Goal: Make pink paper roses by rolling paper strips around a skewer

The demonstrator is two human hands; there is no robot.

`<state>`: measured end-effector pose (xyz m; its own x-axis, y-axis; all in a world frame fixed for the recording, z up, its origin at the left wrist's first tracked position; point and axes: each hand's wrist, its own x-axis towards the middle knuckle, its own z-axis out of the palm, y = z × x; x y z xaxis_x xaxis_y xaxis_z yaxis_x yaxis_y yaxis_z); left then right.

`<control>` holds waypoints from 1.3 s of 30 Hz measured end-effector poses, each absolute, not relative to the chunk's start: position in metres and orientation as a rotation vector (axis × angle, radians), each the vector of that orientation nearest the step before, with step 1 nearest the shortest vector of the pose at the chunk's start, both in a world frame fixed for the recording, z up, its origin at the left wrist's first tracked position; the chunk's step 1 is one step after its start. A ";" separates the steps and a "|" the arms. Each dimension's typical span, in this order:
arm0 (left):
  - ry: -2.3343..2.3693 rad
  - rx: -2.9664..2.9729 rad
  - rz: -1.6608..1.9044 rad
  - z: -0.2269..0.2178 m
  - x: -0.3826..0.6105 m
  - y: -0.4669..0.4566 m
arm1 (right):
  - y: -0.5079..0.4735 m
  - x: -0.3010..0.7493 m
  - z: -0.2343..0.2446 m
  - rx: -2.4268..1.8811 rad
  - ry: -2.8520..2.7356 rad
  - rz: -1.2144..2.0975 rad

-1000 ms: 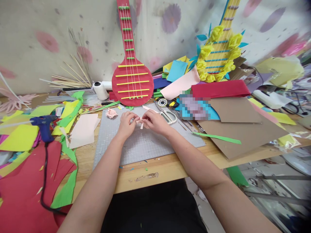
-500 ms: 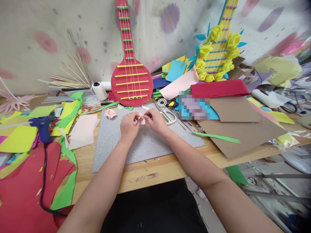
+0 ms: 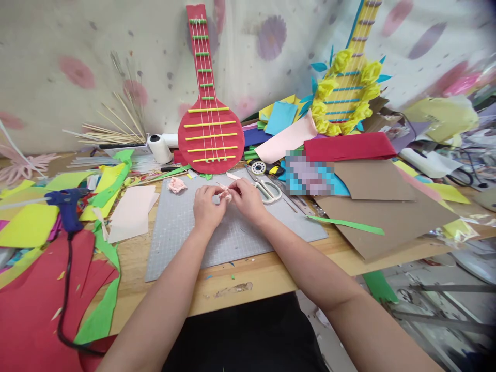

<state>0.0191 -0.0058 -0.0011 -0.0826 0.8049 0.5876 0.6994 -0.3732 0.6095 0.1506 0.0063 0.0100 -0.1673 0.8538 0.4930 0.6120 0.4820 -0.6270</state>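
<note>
Over the grey cutting mat [image 3: 174, 243], my left hand [image 3: 209, 206] and my right hand [image 3: 248, 201] meet with fingertips pinched on a small piece of pale pink crepe paper [image 3: 226, 196]. Part of that paper is hidden by the fingers. A crumpled pink paper rose [image 3: 177, 185] lies on the mat's far left corner. White-handled scissors [image 3: 270, 191] rest just beyond my right hand. Behind the mat stands a red paper lute [image 3: 211, 137] with yellow and green bars and white strings.
A blue glue gun [image 3: 68, 206] with a black cord lies left among yellow, green and red paper. Pink sheets [image 3: 132, 214] sit beside the mat. Brown cardboard [image 3: 380, 222] covers the right side. A yellow paper instrument [image 3: 344, 93] with yellow flowers leans at the back.
The pink paper between my fingers looks more bunched and turned. Both hands stay close together; the whole view has shifted slightly, with things appearing a little lower.
</note>
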 end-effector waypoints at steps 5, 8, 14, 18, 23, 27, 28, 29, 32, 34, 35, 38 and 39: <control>1.576 1.553 1.709 0.017 0.020 -0.011 | 0.005 0.149 0.011 -1.297 -2.013 0.137; 1.395 1.402 1.599 0.019 0.025 -0.009 | 0.004 0.148 0.012 -1.311 -2.077 0.012; 1.459 1.000 1.421 0.018 0.031 -0.004 | 0.006 0.146 0.012 -1.223 -2.150 -0.285; 1.415 0.833 1.389 0.023 0.033 -0.006 | 0.007 0.144 0.009 -1.171 -2.166 -0.371; 1.270 0.595 1.375 0.019 0.030 -0.002 | 0.000 0.142 0.013 -1.142 -2.182 -0.161; 1.281 0.520 1.365 0.017 0.024 0.004 | -0.001 0.155 0.029 -1.211 -1.840 0.154; 1.294 0.528 1.363 0.017 0.023 0.004 | 0.002 0.162 0.033 -1.246 -1.749 0.253; 1.307 0.539 1.361 0.018 0.022 0.004 | 0.005 0.169 0.036 -1.266 -1.692 0.377; 1.303 0.569 1.319 0.019 0.024 0.003 | 0.017 0.186 0.039 -1.199 -1.679 0.884; 1.255 0.566 1.233 0.020 0.027 0.001 | 0.021 0.189 0.036 -1.106 -1.713 1.080; 1.227 0.564 1.184 0.020 0.028 0.001 | 0.021 0.188 0.034 -1.072 -1.731 1.118; 1.169 0.571 1.100 0.019 0.029 0.000 | 0.019 0.178 0.027 -1.067 -1.682 1.190; 1.168 0.573 1.099 0.019 0.028 0.000 | 0.018 0.174 0.025 -1.068 -1.647 1.216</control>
